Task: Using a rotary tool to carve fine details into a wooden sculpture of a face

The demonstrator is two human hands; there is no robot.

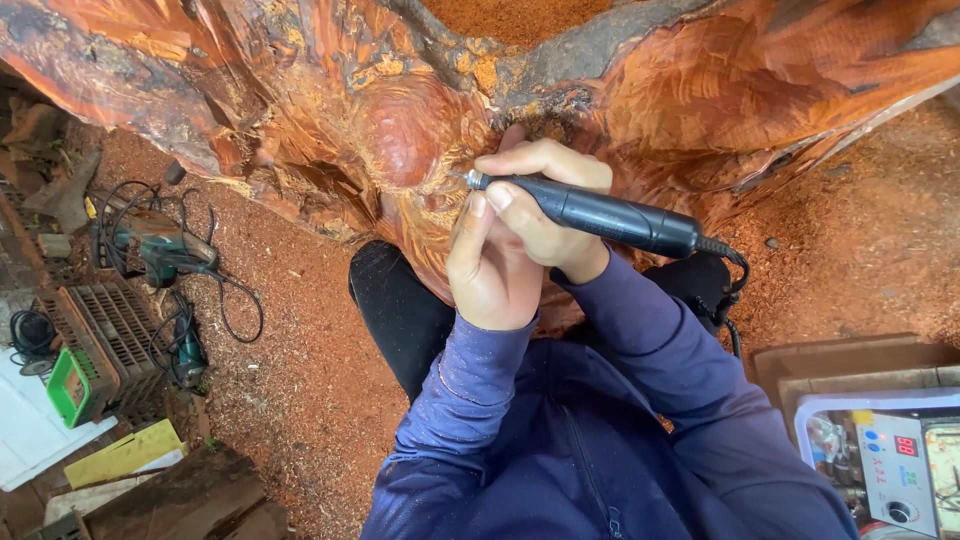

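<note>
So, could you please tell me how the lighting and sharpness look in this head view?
Head view: soft, even daylight, no hard shadows or glare; the right hand, the black rotary handpiece and the red carved wood are sharp; wide-lens stretching at the edges, where the control box is cropped.

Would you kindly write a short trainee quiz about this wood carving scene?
1. True or false: the right hand holds the black rotary tool.
2. What does the left hand do? A) steadies the tool's tip B) holds a hammer C) rests on the floor
3. Fill in: the tool's tip touches the reddish carved ____.

Key: 1 true; 2 A; 3 wood.
</note>
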